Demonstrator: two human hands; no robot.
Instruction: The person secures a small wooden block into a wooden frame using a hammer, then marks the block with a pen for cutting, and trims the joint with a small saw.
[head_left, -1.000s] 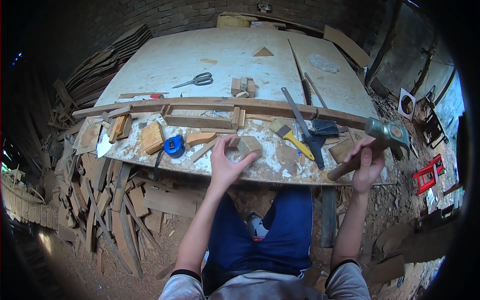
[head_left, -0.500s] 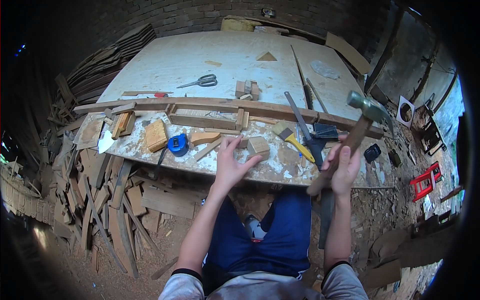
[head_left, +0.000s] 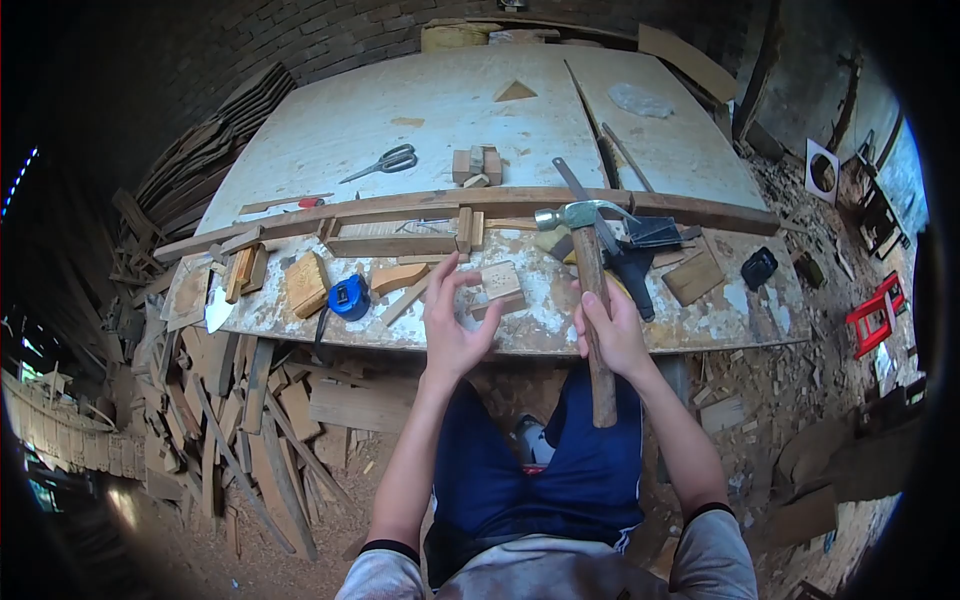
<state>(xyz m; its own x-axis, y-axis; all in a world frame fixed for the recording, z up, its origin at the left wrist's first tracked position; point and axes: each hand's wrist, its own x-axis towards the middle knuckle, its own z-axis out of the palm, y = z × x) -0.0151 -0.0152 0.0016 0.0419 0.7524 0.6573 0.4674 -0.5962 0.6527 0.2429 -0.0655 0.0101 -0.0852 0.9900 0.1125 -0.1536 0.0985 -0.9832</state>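
My right hand [head_left: 612, 333] is closed around the wooden handle of a claw hammer [head_left: 592, 270]. The hammer's metal head points away from me, over the bench, and partly covers a yellow-handled paintbrush and a dark saw-like tool [head_left: 632, 280]. My left hand [head_left: 457, 325] is held above the bench edge with fingers apart and nothing in it. Just beyond its fingertips lies a small wood block [head_left: 500, 281] on another wood piece. A thin wood strip [head_left: 405, 300] and a shaped wood piece [head_left: 400, 277] lie left of that hand.
On the paint-spattered bench [head_left: 400, 335] are a blue tape measure [head_left: 349, 297], a wood block [head_left: 306, 284] and a black object [head_left: 759, 268]. A long wooden beam [head_left: 690, 208] crosses behind them. Scissors [head_left: 381, 163] lie farther back. Offcuts [head_left: 250, 440] are piled on the floor at left.
My right hand has brought the hammer left and lower, its handle now nearer upright in view. My left hand stays open, now slightly back from the wood block. The view has shifted a little.
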